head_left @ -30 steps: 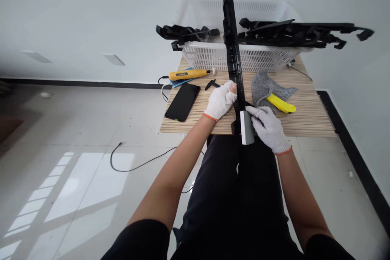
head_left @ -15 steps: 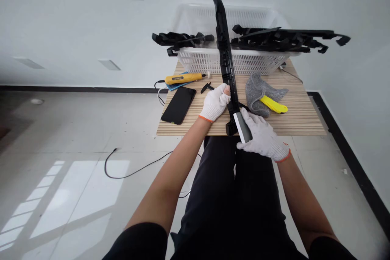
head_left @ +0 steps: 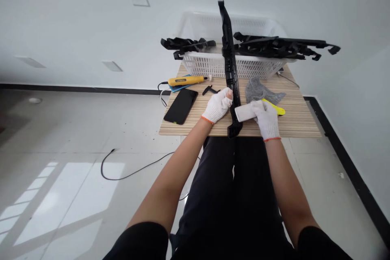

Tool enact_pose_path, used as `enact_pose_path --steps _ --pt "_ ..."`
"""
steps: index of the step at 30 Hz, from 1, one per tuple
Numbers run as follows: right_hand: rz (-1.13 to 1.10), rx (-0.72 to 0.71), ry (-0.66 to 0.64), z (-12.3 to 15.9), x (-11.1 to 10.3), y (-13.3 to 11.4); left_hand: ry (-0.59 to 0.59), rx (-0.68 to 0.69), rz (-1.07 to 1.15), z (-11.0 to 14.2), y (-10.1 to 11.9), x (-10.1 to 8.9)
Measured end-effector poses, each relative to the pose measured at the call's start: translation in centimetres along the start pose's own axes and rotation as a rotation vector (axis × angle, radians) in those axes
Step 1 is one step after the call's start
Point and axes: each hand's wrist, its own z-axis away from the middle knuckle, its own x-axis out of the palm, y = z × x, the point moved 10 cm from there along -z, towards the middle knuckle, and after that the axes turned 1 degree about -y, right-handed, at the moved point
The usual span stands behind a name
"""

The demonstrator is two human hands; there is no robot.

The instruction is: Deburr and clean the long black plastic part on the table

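Observation:
My left hand (head_left: 218, 105), in a white knit glove, is closed round the lower part of a long black plastic strip (head_left: 230, 65). The strip slants away from me over the table, its far end above a basket. In my gloved right hand (head_left: 267, 119) I grip a flat white block (head_left: 245, 112), possibly a sanding block, by its right end. The block's left end meets or nearly meets the strip's near part. Right behind that hand lie a grey cloth (head_left: 265, 90) and a yellow-handled tool (head_left: 277, 109), partly hidden by the fingers.
A white plastic basket (head_left: 207, 63) at the table's back holds several black plastic parts (head_left: 280, 47) jutting past both sides. On the left lie a black phone (head_left: 180, 106), a yellow corded tool (head_left: 186, 81) and a small black T-shaped piece (head_left: 210, 89). A cable (head_left: 134, 173) trails on the floor.
My right hand has turned and lifted the block from upright beside the strip's near end to lying across it. The view has shifted slightly; my left hand still grips the strip.

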Motion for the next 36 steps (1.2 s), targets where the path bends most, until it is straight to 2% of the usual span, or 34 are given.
enact_pose_path --steps 3,6,9,12,14,15,18,22,23,26,27,30,31,33,34,36 --pt "-0.138 -0.001 0.206 -1.8 -0.1 -0.7 -0.009 -0.013 -0.014 0.2 0.4 -0.1" --pt "-0.167 -0.09 0.332 -3.9 -0.6 -3.6 -0.009 -0.037 -0.023 0.3 0.5 -0.2" --pt "-0.079 -0.214 0.288 -5.7 -0.1 -7.3 -0.022 -0.057 -0.009 0.3 0.3 -0.1" --pt "-0.036 -0.322 0.073 -6.0 2.4 -9.6 -0.047 -0.07 -0.025 0.3 0.0 0.0" --pt "-0.039 -0.346 -0.061 -5.4 4.2 -9.5 -0.055 -0.084 -0.065 0.4 -0.2 0.0" --pt "-0.05 -0.353 -0.088 -4.9 4.5 -9.2 -0.054 -0.091 -0.085 0.5 -0.4 0.0" --pt "-0.082 -0.352 -0.054 -3.4 3.9 -7.6 -0.022 -0.094 -0.129 0.4 -0.4 -0.3" --pt "-0.046 -0.261 -0.12 -1.8 3.7 -5.2 0.022 -0.066 -0.124 0.1 0.0 -0.6" --pt "-0.032 -0.243 -0.077 -1.6 3.3 -4.9 0.016 -0.064 -0.117 0.0 0.0 -0.5" --pt "-0.035 -0.231 0.227 -1.1 0.5 -4.6 0.003 -0.06 -0.111 0.0 0.2 -0.3" --pt "-0.046 -0.24 0.253 -1.1 0.3 -4.7 0.003 -0.055 -0.114 0.1 0.2 -0.3" --pt "-0.038 -0.267 0.123 -1.6 1.8 -4.9 0.001 -0.042 -0.143 0.2 0.3 -0.4" --pt "-0.025 -0.264 0.145 -1.6 1.6 -4.9 0.001 -0.04 -0.15 0.3 0.4 -0.4" --pt "-0.047 -0.235 0.274 -1.3 0.3 -4.4 0.008 -0.03 -0.161 0.3 0.4 -0.5" --pt "-0.082 -0.223 0.279 -1.2 0.3 -4.3 0.012 -0.023 -0.166 0.3 0.5 -0.5" --pt "-0.122 -0.206 0.135 -1.2 1.7 -4.3 0.015 -0.01 -0.171 0.3 0.6 -0.5"
